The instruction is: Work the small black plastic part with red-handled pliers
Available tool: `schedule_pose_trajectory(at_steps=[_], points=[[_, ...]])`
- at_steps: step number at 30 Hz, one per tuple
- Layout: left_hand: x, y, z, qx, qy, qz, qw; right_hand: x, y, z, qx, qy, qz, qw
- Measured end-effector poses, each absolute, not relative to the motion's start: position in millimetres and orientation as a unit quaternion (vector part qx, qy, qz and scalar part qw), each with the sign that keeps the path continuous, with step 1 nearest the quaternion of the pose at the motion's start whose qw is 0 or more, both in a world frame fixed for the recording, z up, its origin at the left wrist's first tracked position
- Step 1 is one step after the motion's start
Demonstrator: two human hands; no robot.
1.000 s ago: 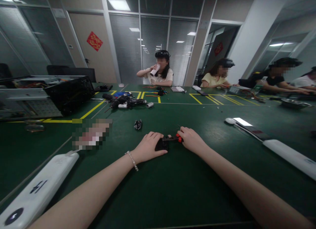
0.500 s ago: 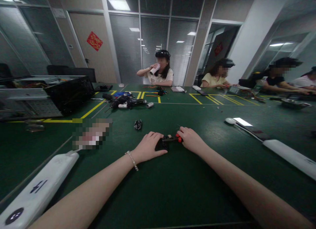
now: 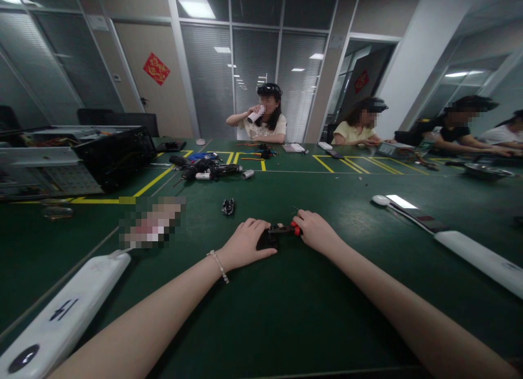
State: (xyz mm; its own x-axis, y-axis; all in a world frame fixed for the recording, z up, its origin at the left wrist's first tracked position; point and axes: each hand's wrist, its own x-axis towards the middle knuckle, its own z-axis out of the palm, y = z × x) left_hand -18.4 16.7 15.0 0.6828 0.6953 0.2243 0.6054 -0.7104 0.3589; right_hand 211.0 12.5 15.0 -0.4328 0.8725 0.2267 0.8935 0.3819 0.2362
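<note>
My left hand [image 3: 244, 243] rests on the green table [image 3: 286, 313] with its fingers curled over a small black part [image 3: 269, 239], holding it down. My right hand [image 3: 314, 231] is closed on a red-handled tool [image 3: 293, 228] whose tip meets the black part between the two hands. A bead bracelet [image 3: 218, 264] circles my left wrist. A smaller black piece [image 3: 228, 206] lies on the table a little beyond my left hand.
A white block marked 14 [image 3: 61, 313] lies near left, another white block [image 3: 482, 259] at right. A black computer case [image 3: 110, 156] stands at far left, a pile of black tools [image 3: 208, 168] behind. Several people sit along the far edge; one is drinking.
</note>
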Motion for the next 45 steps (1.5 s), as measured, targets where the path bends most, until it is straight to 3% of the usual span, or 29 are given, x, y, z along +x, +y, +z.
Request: schedule_pose_trajectory(at_steps=[45], points=[[-17.0,17.9,15.2,0.907,0.359,0.179,0.131,214.0,11.1,18.1,-0.522,-0.837,-0.159,0.031]])
